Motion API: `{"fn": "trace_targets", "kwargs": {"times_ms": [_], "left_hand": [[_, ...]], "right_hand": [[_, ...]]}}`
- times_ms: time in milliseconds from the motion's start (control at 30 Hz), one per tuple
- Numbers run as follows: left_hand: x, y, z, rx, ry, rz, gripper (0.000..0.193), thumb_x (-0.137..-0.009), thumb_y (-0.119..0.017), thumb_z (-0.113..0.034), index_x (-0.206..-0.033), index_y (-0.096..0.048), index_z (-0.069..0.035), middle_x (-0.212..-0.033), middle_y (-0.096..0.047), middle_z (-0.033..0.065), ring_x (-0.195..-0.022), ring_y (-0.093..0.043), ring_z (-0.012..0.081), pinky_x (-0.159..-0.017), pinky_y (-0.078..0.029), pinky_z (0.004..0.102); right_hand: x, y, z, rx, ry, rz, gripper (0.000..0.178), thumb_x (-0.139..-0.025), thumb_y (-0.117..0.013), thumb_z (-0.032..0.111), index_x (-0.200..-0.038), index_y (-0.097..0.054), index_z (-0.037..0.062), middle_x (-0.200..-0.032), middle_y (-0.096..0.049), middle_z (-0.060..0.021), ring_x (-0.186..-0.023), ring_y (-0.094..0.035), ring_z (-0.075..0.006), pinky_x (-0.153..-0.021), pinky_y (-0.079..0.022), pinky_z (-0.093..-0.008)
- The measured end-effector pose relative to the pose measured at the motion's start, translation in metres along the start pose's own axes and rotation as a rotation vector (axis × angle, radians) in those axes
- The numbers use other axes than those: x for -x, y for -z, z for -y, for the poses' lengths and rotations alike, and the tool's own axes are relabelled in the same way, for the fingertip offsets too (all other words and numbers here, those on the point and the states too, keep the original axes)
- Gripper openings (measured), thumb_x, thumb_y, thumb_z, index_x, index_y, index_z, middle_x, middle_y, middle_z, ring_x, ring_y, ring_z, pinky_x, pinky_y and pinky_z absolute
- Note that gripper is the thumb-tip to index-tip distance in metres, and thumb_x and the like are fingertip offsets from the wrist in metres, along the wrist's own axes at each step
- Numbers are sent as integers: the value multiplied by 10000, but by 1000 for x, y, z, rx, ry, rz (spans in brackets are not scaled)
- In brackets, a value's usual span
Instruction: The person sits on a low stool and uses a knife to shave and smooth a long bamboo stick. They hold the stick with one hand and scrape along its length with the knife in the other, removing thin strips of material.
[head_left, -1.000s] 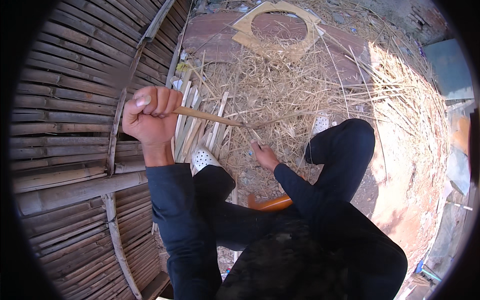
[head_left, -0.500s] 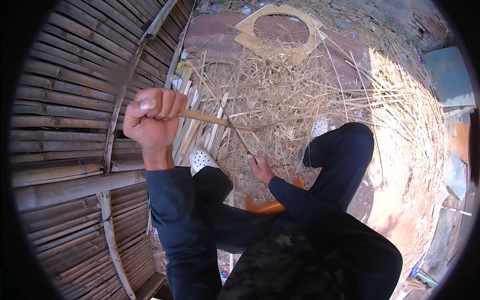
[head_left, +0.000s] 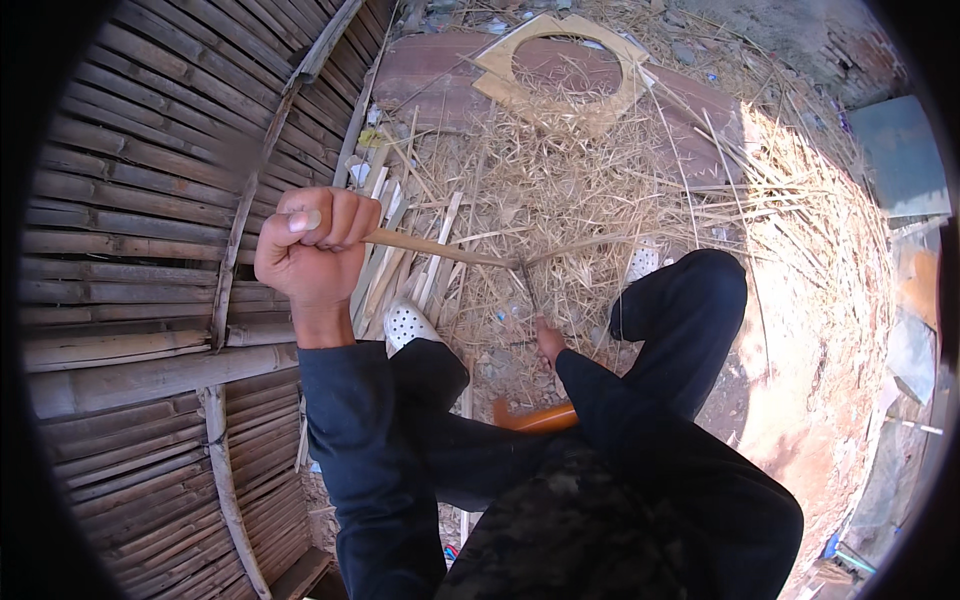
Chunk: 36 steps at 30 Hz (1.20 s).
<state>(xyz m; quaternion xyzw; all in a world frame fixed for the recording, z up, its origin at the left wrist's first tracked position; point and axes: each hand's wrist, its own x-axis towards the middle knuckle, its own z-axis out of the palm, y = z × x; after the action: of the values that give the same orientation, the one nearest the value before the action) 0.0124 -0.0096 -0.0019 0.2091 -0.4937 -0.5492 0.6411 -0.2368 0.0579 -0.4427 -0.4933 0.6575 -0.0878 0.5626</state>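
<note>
My left hand (head_left: pixel 318 240) is raised at the left, its fist wrapped round one end of a long tan bamboo strip (head_left: pixel 440 248). The strip runs rightward from the fist, and its thinner far part reaches over the straw. Lower and nearer the middle, my right hand (head_left: pixel 549 343) is closed on a thin dark knife (head_left: pixel 528 288). Its narrow blade points up and away, with the tip part meeting the strip well to the right of my left fist. Whether the blade is in the strip or only against it, I cannot tell.
A slatted bamboo wall (head_left: pixel 130 240) rises close on the left. Cut bamboo slats (head_left: pixel 385 255) lie beside my dotted white shoe (head_left: pixel 408 325). Dry shavings (head_left: pixel 570 170) cover the ground, with a board with a round hole (head_left: pixel 495 75) beyond. An orange plastic seat (head_left: pixel 540 417) is beneath me.
The knife has slid rightward along the strip, away from my left fist, and its blade has turned more upright. My right hand has shifted right; my left hand has barely moved.
</note>
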Motion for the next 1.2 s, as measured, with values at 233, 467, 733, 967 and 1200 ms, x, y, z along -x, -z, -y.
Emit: {"fn": "trace_targets", "kwargs": {"times_ms": [233, 467, 733, 967, 1200], "left_hand": [[9, -3, 6, 29, -62, -101, 353, -833, -401, -304, -549, -263, -145, -507, -244, -20, -483, -188, 110, -513, -197, 288], [4, -28, 17, -173, -300, -790, 337, -863, -381, -261, -568, -259, -154, -525, -263, -10, -457, -200, 120, -473, -190, 287], [-3, -37, 17, -211, -402, -1157, 327, -881, -397, -247, -589, -275, -160, -539, -273, -13, -469, -193, 107, -464, -185, 276], [-9, -48, 26, -349, -475, -1238, 307, -939, -509, -301, -709, -396, -132, -634, -371, -14, -558, -339, 97, -529, -287, 256], [-9, -58, 23, -407, -304, -923, 453, -948, -548, -470, -735, -430, -87, -660, -394, -11, -578, -352, 89, -550, -318, 244]], "right_hand": [[80, -6, 88, -203, 388, -64, 522, -969, -477, 475, -795, -545, -13, -549, -442, -28, -535, -435, -158, -539, -382, -329], [171, 25, 200, -374, 709, 181, 451, -973, -497, 404, -847, -547, -27, -649, -517, -174, -604, -501, -306, -624, -429, -385], [115, 8, 154, -662, -137, 364, 536, -994, -389, 501, -767, -466, 22, -493, -402, -53, -471, -460, -168, -476, -365, -305], [192, 23, 247, -756, 533, 446, 445, -1003, -393, 472, -798, -433, 79, -544, -370, 19, -433, -357, -58, -388, -291, -226], [169, 51, 200, -378, 518, 105, 460, -967, -525, 410, -841, -570, -30, -622, -505, -61, -576, -474, -150, -574, -405, -332]]}}
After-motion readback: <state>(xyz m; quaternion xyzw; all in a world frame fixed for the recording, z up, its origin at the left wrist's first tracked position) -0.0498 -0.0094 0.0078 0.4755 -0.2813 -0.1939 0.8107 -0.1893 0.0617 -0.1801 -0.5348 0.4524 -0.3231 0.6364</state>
